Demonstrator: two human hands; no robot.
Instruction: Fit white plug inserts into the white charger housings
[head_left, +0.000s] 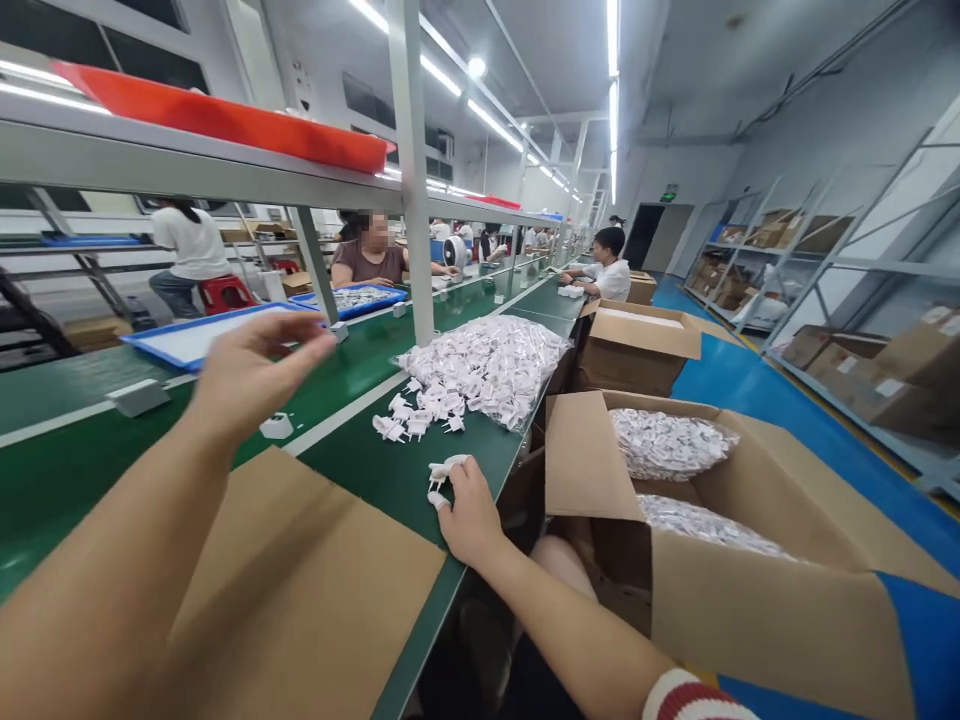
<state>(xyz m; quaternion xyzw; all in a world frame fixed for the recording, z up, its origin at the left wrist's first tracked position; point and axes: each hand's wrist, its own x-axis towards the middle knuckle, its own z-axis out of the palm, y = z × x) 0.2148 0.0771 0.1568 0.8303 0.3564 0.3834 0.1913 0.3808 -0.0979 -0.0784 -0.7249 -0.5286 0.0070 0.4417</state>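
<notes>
My left hand (259,365) is raised over the green conveyor belt (379,345), its thumb and fingers apart and nothing seen between them. Below it on the belt is a small white block-shaped piece (277,426). My right hand (471,515) is closed on a white two-pin plug (437,476) at the edge of the green worktop. White coverings show at its thumb and fingertips. Beyond it, several loose white plugs (416,412) have spilled from a clear plastic bag full of plugs (495,365). A flat cardboard sheet (315,590) lies between my forearms.
To my right stands an open carton (750,590) with bagged white parts (667,445); another carton (637,350) is behind it. A metal post (412,180) and a shelf with a red tray (225,125) rise at left. A co-worker (611,270) sits farther along the line.
</notes>
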